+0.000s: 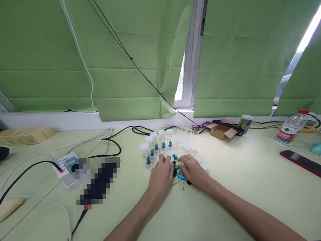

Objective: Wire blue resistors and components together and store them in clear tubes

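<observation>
My left hand (162,174) rests low over the table, fingers bent inward beside a small pile of parts. My right hand (194,170) curls in from the other side, thumb and fingers drawn together near a green piece (176,167). Both hands look closed, but whatever is between their fingertips is too small to make out. Between and below them lie a shiny blue part (181,176) with thin wire leads and a black round piece (189,182). Behind my left hand stand several clear containers (148,163) with white lids, each holding a blue part with a wire.
Loose white caps (187,147) lie behind my right hand. An open cardboard box (221,129) with black cable is at the back. On the right are a water bottle (292,128) and a phone (308,164); on the left, a power strip (66,174) and cables.
</observation>
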`<action>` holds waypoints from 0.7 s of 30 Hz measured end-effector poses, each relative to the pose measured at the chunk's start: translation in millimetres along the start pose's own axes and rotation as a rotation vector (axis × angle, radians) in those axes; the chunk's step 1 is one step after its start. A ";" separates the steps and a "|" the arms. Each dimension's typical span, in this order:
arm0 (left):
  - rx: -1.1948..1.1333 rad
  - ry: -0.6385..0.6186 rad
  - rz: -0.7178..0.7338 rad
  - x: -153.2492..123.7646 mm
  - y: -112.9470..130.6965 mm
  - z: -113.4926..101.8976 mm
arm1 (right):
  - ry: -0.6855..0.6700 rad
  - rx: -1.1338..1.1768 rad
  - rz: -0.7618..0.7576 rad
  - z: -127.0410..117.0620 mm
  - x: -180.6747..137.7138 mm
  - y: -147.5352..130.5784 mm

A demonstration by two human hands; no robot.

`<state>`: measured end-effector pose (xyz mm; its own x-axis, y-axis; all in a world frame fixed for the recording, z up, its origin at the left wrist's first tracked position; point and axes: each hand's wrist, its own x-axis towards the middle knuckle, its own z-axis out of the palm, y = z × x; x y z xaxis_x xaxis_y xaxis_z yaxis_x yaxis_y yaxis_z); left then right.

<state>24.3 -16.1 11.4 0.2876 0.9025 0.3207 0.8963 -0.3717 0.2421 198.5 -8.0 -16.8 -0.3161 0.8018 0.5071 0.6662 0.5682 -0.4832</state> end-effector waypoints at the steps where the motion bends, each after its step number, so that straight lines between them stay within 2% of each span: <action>1: -0.002 -0.004 0.028 0.6 0.7 0.0 | -0.009 -0.004 0.000 0.0 -0.1 -0.3; 4: 0.024 -0.033 0.088 2.6 3.5 -1.2 | -0.031 -0.004 0.006 0.2 -0.3 -0.1; 12: 0.111 -0.205 0.277 10.9 7.1 -6.9 | -0.056 -0.026 -0.010 1.8 2.3 2.1; 21: 0.035 -0.157 0.290 7.6 9.2 -13.6 | 0.041 -0.086 -0.102 -2.4 12.8 5.2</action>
<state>30.1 -15.6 28.6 0.5790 0.7835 0.2257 0.7794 -0.6131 0.1291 199.5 4.8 -11.1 -0.3582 0.7316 0.5800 0.6878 0.6269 -0.3660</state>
